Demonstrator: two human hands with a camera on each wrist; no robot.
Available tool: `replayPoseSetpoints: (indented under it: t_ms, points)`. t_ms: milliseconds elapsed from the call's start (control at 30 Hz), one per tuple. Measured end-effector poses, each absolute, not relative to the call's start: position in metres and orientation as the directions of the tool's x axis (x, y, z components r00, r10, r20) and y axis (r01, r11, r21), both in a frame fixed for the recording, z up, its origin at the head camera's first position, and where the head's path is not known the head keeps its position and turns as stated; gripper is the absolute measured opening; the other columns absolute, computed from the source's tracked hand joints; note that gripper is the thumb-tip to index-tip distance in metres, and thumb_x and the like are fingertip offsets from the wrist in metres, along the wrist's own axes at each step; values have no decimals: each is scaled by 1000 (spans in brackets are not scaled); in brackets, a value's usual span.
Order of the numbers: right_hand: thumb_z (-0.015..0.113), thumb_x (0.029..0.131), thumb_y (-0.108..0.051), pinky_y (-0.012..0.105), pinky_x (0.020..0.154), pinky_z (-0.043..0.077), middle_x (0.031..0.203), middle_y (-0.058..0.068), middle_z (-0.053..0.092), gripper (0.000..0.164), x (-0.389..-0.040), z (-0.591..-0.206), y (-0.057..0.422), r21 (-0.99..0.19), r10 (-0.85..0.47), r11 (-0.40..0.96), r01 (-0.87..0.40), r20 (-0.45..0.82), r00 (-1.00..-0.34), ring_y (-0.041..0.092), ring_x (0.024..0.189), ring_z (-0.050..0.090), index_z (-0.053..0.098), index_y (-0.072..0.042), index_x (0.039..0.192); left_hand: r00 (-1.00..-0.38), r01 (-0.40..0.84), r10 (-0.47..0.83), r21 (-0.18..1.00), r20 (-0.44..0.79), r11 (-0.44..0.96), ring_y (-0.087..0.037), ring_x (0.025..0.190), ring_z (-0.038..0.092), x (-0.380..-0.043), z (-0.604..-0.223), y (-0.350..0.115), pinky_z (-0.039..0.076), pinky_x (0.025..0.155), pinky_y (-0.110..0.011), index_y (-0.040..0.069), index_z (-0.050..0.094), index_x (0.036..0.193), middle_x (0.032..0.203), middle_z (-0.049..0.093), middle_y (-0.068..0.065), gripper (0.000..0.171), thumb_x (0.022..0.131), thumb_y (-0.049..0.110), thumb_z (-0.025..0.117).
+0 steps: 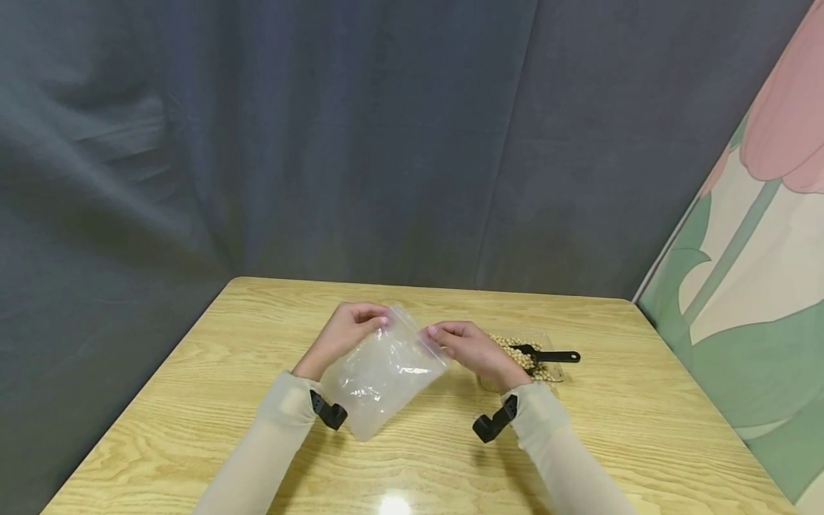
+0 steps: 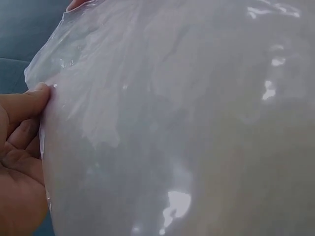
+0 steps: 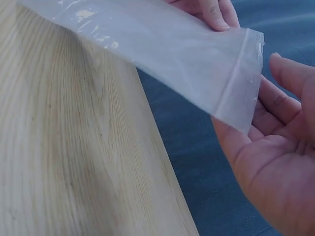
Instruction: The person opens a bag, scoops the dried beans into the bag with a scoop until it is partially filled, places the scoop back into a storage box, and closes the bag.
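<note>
A clear zip-top plastic bag hangs slanted above the table, its zip edge towards the upper right. My left hand pinches the bag's side near the zip end, thumb on the near face; the left wrist view shows this thumb at the film's edge. At the other corner of the mouth is my right hand. In the right wrist view its fingers lie behind the bag's corner, partly hidden by it, while the thumb stands apart from the film.
Behind my right hand, a clear container of pale round beans stands on the wooden table. A black scoop lies in the beans, its handle over the rim. A dark curtain hangs beyond the table's far edge.
</note>
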State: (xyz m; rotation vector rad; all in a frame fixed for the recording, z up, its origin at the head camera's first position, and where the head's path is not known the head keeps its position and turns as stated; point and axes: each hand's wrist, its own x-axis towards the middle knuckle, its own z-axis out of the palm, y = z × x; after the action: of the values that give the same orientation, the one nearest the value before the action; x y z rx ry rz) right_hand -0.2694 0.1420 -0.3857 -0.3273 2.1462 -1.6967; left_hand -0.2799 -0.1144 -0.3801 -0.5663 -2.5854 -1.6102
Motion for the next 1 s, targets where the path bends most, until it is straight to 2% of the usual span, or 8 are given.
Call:
replayPoseSetpoints:
  t_ms: [267,467,800,1000]
  points:
    - [59,94,-39,35,94,49,115,8,67,44,-269,-387,142,-978,-477,206,40,-136,-869,17,101,65,66,-5,120,-907,389,322,836,273,387,-26,104,66,-278,-378,-111,54,86,-37,2,71,113,114,69,-15,27,91,16,65]
    - [59,95,-30,34,92,51,114,10,68,41,-268,-390,141,-986,-500,165,34,-113,-859,17,98,66,64,1,121,-904,386,332,847,269,365,-24,103,66,-278,-379,-110,54,86,-35,5,72,111,114,70,-12,24,90,15,66]
    - [66,91,-22,33,85,53,101,7,72,33,-266,-394,140,-979,-483,201,-26,-76,-872,16,90,68,68,0,115,-891,413,352,837,289,359,-26,103,66,-276,-381,-109,54,86,-36,3,71,112,114,69,-14,26,91,17,65]
    - [64,92,-17,32,81,55,97,6,72,33,-266,-395,137,-984,-471,172,-45,-42,-881,13,85,68,66,6,115,-907,393,318,831,277,394,-25,102,66,-276,-382,-106,54,86,-37,4,69,117,117,68,-13,29,91,16,65]
